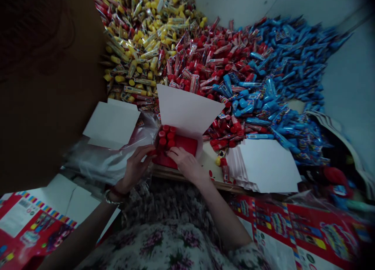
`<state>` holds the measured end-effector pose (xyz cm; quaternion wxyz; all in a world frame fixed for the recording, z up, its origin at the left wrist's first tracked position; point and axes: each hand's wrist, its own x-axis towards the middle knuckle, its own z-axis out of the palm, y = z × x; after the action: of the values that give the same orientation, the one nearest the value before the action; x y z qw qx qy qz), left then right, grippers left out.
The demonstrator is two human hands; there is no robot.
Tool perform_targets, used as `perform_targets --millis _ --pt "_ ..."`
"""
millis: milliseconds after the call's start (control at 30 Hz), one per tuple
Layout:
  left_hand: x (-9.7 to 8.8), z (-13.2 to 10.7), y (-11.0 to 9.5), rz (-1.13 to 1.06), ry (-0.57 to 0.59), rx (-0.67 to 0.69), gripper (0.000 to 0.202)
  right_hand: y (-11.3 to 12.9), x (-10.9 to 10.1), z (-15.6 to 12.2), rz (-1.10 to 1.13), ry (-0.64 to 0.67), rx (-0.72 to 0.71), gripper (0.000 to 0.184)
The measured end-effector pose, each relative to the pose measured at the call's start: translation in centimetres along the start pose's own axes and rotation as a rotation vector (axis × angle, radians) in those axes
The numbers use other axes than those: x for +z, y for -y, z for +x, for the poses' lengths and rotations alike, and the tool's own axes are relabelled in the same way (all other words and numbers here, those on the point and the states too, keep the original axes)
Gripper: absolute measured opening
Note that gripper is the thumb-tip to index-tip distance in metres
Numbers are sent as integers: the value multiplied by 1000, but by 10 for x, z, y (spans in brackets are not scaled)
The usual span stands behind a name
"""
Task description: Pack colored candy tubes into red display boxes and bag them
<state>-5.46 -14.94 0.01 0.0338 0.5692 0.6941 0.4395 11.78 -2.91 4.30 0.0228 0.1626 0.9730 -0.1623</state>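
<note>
A small carton point(200, 149) with a red inside stands before me, its white flap point(187, 108) raised at the back. Several red-capped tubes point(166, 134) stand upright together in its left part. At the carton's front left corner, my left hand point(137, 166) is closed on a red-capped tube point(152, 152). My right hand point(187, 165) reaches over the front edge into the carton, fingers bent and close together beside the upright tubes. What those fingertips hold, if anything, is hidden.
Behind the carton lie heaps of wrapped yellow tubes point(146, 39), red tubes point(216, 55) and blue tubes point(293, 59). White card blanks point(269, 164) are stacked at right, another blank point(113, 123) at left over clear plastic. Printed red cartons point(278, 227) lie low right. A large brown shape blocks the upper left.
</note>
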Motion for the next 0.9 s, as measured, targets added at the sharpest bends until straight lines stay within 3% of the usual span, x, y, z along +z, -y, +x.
perform_targets --millis 167,300,433,533,600,667,767,833,900 --pt "-3 -12 1 36 66 40 15 7 -8 14 -59 83 -41 32" --pt "4 -17 10 32 88 -26 19 12 -5 26 -64 73 -49 30" --pt "14 -9 17 61 156 19 26 13 13 23 -66 33 -51 38" --pt "17 -1 16 92 208 52 28 10 36 -4 -45 -70 -21 46" --pt "14 1 14 130 235 42 29 4 49 -34 -5 -184 128 47" --pt "10 -1 8 176 236 44 37 -6 55 -66 -2 -346 435 42" --pt "11 -4 -13 178 90 66 54 -26 50 -105 -93 -503 907 36" --pt "23 -1 -37 101 8 121 49 -39 43 -118 -160 -409 1056 42" --pt "47 9 -67 -1 122 206 35 -49 38 -119 -186 -225 1085 51"
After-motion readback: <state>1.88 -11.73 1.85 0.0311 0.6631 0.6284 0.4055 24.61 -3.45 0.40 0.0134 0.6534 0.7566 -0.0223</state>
